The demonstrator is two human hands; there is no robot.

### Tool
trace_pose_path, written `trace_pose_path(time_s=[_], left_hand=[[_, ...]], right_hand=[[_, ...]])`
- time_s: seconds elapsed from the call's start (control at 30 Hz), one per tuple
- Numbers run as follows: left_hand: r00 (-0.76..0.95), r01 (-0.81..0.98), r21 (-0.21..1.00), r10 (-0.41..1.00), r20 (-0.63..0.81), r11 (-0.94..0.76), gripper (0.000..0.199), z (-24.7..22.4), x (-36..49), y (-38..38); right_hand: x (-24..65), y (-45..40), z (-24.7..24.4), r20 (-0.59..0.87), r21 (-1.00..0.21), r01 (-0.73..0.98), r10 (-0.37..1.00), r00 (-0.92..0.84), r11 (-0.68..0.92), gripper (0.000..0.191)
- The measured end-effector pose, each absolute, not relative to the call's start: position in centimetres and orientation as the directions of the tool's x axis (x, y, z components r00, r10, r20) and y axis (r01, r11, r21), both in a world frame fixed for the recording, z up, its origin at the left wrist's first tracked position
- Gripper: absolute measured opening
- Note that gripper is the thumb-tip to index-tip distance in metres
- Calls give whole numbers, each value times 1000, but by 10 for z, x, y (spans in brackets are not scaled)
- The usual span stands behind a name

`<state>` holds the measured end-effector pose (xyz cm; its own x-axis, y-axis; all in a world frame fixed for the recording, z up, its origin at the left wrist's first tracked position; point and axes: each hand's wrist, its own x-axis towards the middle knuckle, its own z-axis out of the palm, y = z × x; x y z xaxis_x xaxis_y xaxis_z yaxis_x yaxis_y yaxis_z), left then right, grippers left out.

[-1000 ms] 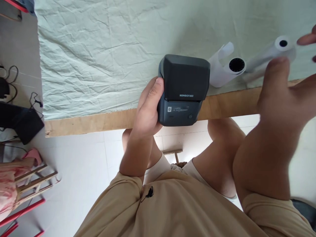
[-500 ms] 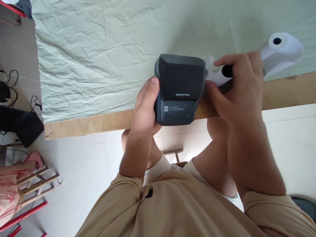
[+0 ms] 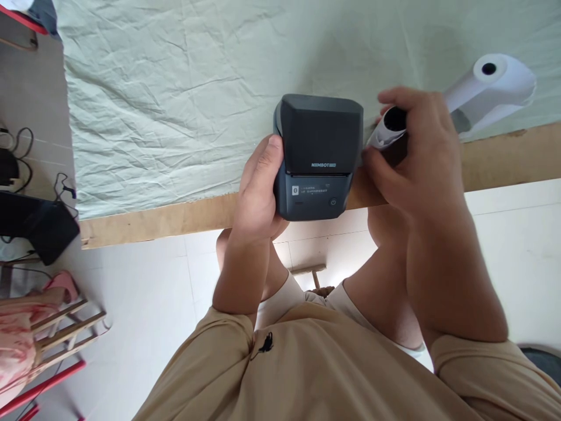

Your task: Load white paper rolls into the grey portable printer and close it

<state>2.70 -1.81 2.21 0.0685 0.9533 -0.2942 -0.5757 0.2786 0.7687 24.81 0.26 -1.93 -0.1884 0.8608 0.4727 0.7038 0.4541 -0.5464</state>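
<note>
A dark NIIMBOT label printer point(image 3: 322, 140) is held upright near the table's front edge, its lid closed. My left hand point(image 3: 260, 181) grips its left side, thumb on the front edge. To the right of the printer, my right hand point(image 3: 421, 146) is curled around a small white roll point(image 3: 379, 139) with a dark hollow core; its fingers hide part of the roll. Beyond that hand a larger white paper roll point(image 3: 471, 82) lies on the green cloth, with a loose curl of paper hanging off its right side.
A wrinkled green cloth point(image 3: 175, 88) covers the table, whose bare wooden edge point(image 3: 162, 223) faces me. At the left are a wooden rack point(image 3: 70, 330), a pink sandal point(image 3: 65, 283), cables and a black object point(image 3: 48, 231) near the floor.
My right hand has turned slightly and the small roll in it has tilted, moving a little away from the printer. The printer and my left hand have barely moved.
</note>
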Motion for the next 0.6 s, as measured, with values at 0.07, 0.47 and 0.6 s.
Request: trace_pose_path(time_s=[0.07,0.47,0.6], left_hand=[[82,-577,771,958,-273,269,42,21,27,-18],[56,-486,832,959,-278,269,47,24,29,-18],[16,-533,822,974,-226,199,39,19,27,-19]], right_hand=[[241,-1,-13,438,-592,683,882,-172,428,53],[196,-17,24,441,-668,580,876,-196,466,47],[193,-26,41,618,-532,529,730,-291,661,51]])
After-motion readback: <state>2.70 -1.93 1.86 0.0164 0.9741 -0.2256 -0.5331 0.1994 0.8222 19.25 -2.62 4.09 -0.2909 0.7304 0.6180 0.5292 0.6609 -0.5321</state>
